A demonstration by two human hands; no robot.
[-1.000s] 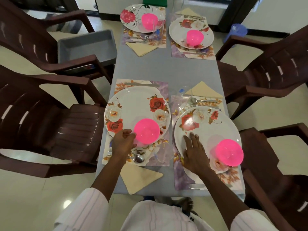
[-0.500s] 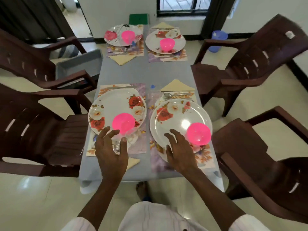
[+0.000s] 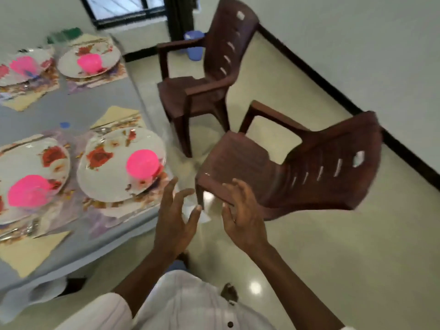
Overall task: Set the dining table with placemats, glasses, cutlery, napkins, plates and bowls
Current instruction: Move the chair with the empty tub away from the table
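My left hand (image 3: 175, 225) and right hand (image 3: 242, 217) are both empty, fingers spread loose, a gap between them. They hang over the floor (image 3: 333, 258), just off the table (image 3: 78, 108) at its near right corner.

Count on the table:
- Four plates: near-right plate (image 3: 107, 177), near-left plate (image 3: 31, 158), far-right plate (image 3: 67, 64), far-left plate (image 3: 38, 55) (blurred).
- Four pink bowls, one per plate. The near-right bowl (image 3: 142, 166) sits at its plate's right rim, close to the table edge.
- Four placemats, one under each plate; near-right placemat (image 3: 107, 222) runs to the table edge.
- Yellow napkins: three clear, nearest napkin (image 3: 28, 251) by the front edge.
- Cutlery (image 3: 19, 231) beside the near-left plate, more past the near-right plate.
- Glasses: cannot tell, too blurred.

Two brown chairs: the nearer chair (image 3: 309, 167) has its seat front just past my fingers, the farther chair (image 3: 202, 86) stands behind it. One blue bucket (image 3: 194, 44). A floor strip runs between table edge and chairs; open floor lies to my right.
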